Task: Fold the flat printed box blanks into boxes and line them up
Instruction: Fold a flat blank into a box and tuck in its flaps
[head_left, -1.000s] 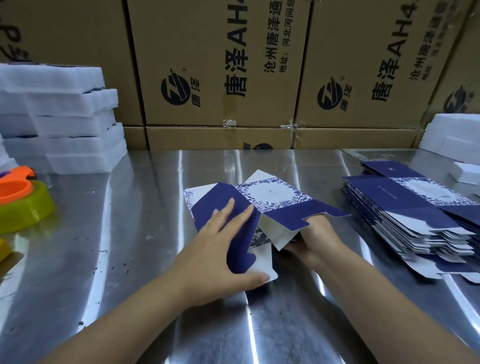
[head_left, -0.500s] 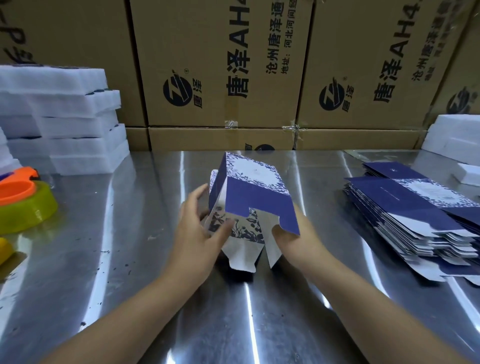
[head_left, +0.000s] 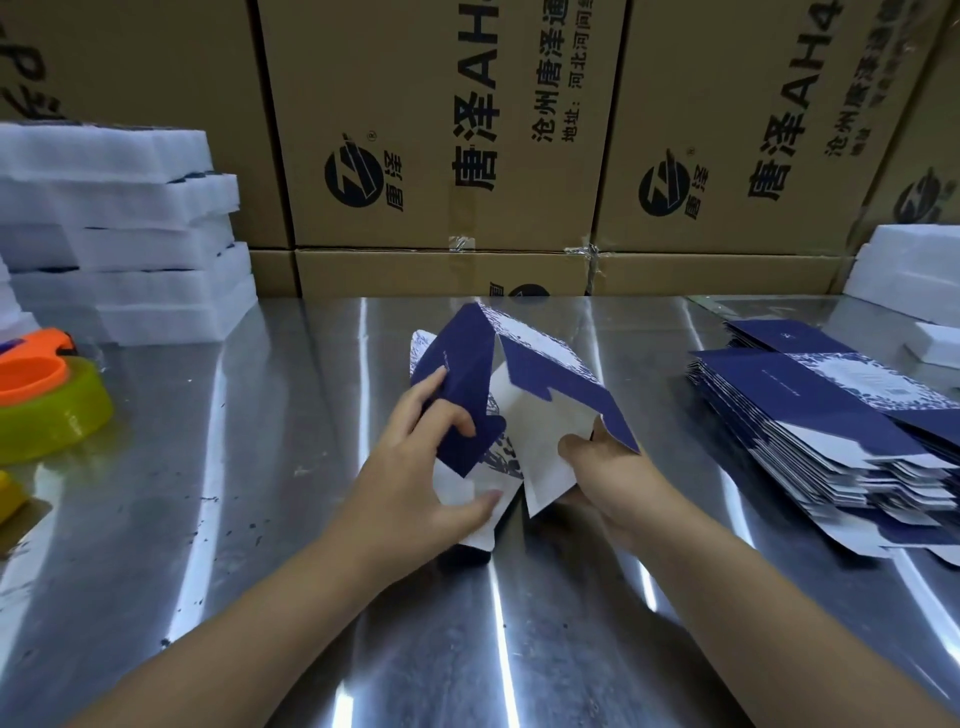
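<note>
Blue box blank (head_left: 561, 384) half-opened at the bench (head_left: 260, 519); left hand (head_left: 410, 483) grips one wall, right hand (head_left: 608, 467) pinches the opposite edge, apparently to square it

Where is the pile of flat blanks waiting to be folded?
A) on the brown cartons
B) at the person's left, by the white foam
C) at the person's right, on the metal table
C: the stack of flat blanks lies on the table, right of the half-folded box.

steel table (head_left: 249, 519) | left: foam stack (head_left: 119, 234), yellow roll (head_left: 57, 423) | right: flat blanks stack (head_left: 831, 436)
</note>
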